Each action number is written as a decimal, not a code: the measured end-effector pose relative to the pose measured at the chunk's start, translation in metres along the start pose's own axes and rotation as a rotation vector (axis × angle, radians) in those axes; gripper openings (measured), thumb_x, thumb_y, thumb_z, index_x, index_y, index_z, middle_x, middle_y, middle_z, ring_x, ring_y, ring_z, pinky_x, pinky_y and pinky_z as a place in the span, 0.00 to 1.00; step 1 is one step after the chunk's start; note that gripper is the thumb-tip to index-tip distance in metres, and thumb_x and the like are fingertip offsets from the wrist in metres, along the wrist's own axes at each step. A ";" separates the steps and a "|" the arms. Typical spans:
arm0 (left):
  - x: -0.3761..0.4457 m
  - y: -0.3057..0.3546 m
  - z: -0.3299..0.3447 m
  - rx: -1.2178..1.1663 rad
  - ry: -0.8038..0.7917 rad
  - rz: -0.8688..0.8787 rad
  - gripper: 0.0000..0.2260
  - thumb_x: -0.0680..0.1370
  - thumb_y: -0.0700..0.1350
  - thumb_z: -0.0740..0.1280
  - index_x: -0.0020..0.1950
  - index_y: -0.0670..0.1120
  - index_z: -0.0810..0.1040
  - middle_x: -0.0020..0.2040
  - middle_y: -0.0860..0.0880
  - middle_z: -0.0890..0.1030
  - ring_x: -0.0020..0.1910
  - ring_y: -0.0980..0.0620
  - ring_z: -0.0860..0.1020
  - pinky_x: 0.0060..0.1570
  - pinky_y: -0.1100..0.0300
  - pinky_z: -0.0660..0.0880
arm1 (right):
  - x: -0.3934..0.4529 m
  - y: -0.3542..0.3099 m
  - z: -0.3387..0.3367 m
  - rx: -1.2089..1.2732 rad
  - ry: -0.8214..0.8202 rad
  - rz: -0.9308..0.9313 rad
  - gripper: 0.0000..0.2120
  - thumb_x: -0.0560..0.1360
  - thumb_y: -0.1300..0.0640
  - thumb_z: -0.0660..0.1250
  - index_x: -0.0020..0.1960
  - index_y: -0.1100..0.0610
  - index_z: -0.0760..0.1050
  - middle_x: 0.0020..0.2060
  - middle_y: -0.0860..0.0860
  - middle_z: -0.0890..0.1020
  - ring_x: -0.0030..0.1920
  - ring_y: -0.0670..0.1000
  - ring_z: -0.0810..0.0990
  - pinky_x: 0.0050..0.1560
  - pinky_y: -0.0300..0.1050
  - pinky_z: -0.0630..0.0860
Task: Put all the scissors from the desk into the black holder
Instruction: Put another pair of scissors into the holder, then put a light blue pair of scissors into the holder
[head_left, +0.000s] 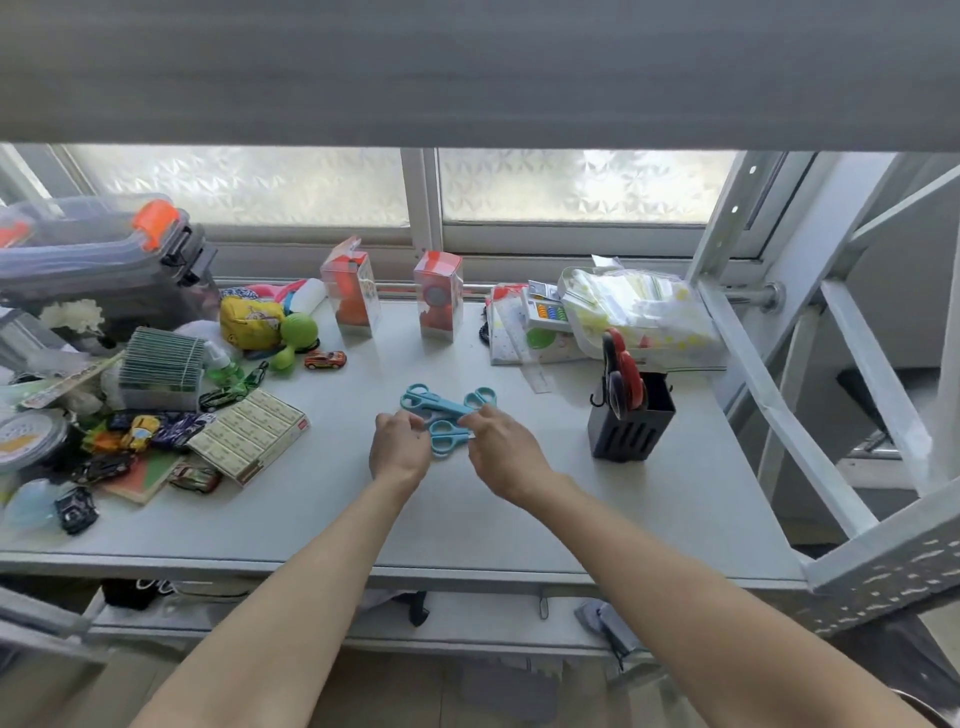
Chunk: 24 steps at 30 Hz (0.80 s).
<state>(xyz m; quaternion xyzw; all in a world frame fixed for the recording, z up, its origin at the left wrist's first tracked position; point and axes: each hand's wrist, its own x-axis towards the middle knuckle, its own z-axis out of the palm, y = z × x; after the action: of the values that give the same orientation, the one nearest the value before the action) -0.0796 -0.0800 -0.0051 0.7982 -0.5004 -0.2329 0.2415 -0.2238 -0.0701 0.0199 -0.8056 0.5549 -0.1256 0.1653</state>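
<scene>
Several light blue scissors lie in a small heap at the middle of the white desk. My left hand rests at the heap's left side, fingers curled against the handles. My right hand pinches the scissors from the right. Whether either hand has lifted a pair off the desk I cannot tell. The black holder stands upright to the right, apart from my hands. Red-handled scissors stick up out of it.
Toy cars, boxes, a yellow pouch and a storage bin crowd the desk's left. Two clear boxes stand at the back. A plastic bag lies behind the holder. A white metal frame rises at right.
</scene>
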 end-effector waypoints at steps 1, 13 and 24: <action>-0.002 0.000 0.000 0.018 -0.016 0.012 0.13 0.78 0.41 0.63 0.59 0.42 0.81 0.63 0.40 0.73 0.56 0.40 0.80 0.59 0.54 0.74 | 0.004 0.000 0.006 -0.055 -0.039 0.007 0.17 0.77 0.64 0.58 0.65 0.58 0.72 0.59 0.57 0.75 0.59 0.60 0.75 0.57 0.53 0.74; -0.015 0.006 -0.002 -0.043 -0.212 -0.007 0.02 0.73 0.41 0.71 0.41 0.46 0.83 0.48 0.44 0.86 0.49 0.44 0.83 0.51 0.55 0.80 | -0.010 0.005 0.036 -0.094 0.037 0.033 0.09 0.75 0.69 0.61 0.55 0.62 0.73 0.55 0.59 0.74 0.50 0.61 0.77 0.48 0.53 0.76; -0.038 0.054 -0.031 -0.414 -0.573 0.062 0.12 0.76 0.48 0.71 0.50 0.38 0.82 0.39 0.46 0.80 0.37 0.53 0.77 0.38 0.63 0.76 | -0.057 0.032 0.014 0.187 0.331 -0.121 0.11 0.74 0.67 0.66 0.55 0.60 0.70 0.46 0.55 0.79 0.40 0.55 0.78 0.40 0.41 0.74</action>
<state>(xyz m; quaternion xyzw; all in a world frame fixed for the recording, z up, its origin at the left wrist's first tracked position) -0.1127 -0.0613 0.0570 0.6191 -0.5139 -0.5363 0.2548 -0.2658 -0.0260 -0.0067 -0.7871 0.5108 -0.3171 0.1378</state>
